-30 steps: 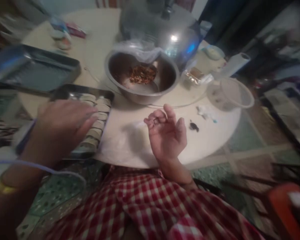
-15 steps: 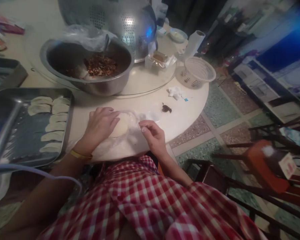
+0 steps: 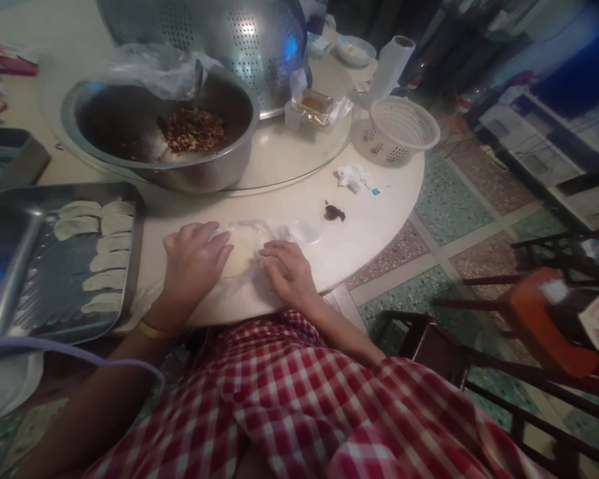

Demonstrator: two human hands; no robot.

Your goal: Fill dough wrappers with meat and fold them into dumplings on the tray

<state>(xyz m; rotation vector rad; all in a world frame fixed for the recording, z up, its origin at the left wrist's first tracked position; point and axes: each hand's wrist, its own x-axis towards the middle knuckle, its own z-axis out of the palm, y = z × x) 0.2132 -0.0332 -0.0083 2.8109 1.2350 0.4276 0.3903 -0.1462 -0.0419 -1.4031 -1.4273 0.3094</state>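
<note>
A thin pale dough wrapper (image 3: 240,256) lies on crinkled clear plastic film (image 3: 299,233) near the front edge of the table. At its left side rests my left hand (image 3: 194,263), fingers bent and apart, with the thumb touching the dough. My right hand (image 3: 290,274) is at the opposite side, thumb and forefinger closed on the right edge of the wrapper. How much of that edge lies between the fingertips is hard to see.
Left stands a metal tray (image 3: 136,246) with several folded dumplings (image 3: 110,261). Behind are a steel bowl (image 3: 154,174) of dark chopped filling (image 3: 192,131) and a large colander (image 3: 204,33). A plastic basket (image 3: 404,126), crumpled tissue (image 3: 353,178) and dark scrap (image 3: 334,212) lie right.
My right hand has moved left from the plastic film to the wrapper's right edge. My left hand has shifted slightly left and down, baring more of the dough. The view has moved a little.
</note>
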